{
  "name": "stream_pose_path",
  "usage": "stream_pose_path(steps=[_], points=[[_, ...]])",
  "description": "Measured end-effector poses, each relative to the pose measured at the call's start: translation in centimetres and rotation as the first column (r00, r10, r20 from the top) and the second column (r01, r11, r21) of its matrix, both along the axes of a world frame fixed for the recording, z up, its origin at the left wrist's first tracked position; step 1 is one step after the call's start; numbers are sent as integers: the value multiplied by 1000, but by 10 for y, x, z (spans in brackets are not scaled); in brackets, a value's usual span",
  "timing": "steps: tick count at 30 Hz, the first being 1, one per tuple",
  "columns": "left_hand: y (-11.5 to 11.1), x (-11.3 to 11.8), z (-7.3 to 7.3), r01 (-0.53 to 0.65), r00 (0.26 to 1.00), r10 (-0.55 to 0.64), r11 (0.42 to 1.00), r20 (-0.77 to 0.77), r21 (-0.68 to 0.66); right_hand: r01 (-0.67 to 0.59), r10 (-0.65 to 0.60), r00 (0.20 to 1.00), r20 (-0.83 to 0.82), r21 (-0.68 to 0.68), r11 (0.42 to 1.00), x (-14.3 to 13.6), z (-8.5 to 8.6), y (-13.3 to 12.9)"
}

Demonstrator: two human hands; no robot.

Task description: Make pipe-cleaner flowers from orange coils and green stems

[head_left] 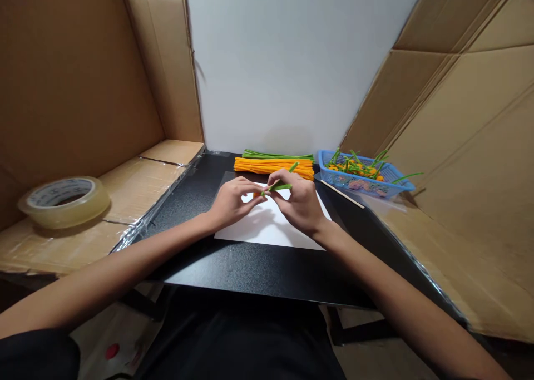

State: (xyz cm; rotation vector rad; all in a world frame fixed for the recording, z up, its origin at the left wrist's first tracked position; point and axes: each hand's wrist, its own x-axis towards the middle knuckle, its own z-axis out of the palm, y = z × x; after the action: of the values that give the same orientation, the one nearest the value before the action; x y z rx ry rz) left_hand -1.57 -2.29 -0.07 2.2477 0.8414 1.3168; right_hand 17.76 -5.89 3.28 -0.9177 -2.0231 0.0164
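Nearest, the black counter runs across in front of the person, and over it both hands meet above a white sheet of paper. The left hand has its grip nearly closed, thumb and fingertips pinching at a small orange piece, mostly hidden by the fingers. The right hand has its grip closed on green fuzzy stems, one end poking up past the knuckles, and the two sets of fingertips touch or nearly do. Out left, a roll of clear tape lies on the cardboard, printing on its inner ring too small to read. Beyond the paper, there's a thin stick to the right, a bundle of orange stems, green stems just behind, and a blue basket holding orange-and-green pieces.
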Motion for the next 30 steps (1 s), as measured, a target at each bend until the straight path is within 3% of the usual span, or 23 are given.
stream_pose_path(steps=[4, 6, 13, 19, 24, 30], points=[[-1, 9, -13, 10, 1000, -15, 946, -10, -324, 11, -12, 1000, -6, -153, 988, 1, -9, 6], [0, 10, -14, 24, 1000, -26, 913, -1, -408, 6, -7, 1000, -4, -201, 980, 0, -13, 8], [7, 8, -19, -77, 995, 47, 917, -85, -392, -71, 58, 996, -69, -215, 974, -4, -26, 10], [15, 11, -24, 21, 999, 3, 834, 43, -551, -115, 62, 977, -205, -259, 959, -7, -30, 10], [15, 14, -23, 65, 997, -28, 767, 69, -638, -158, 25, 912, -409, -293, 943, -10, -30, 9], [21, 12, -29, 78, 996, -90, 800, 10, -595, -240, -5, 860, -510, -414, 878, -8, -26, 15]])
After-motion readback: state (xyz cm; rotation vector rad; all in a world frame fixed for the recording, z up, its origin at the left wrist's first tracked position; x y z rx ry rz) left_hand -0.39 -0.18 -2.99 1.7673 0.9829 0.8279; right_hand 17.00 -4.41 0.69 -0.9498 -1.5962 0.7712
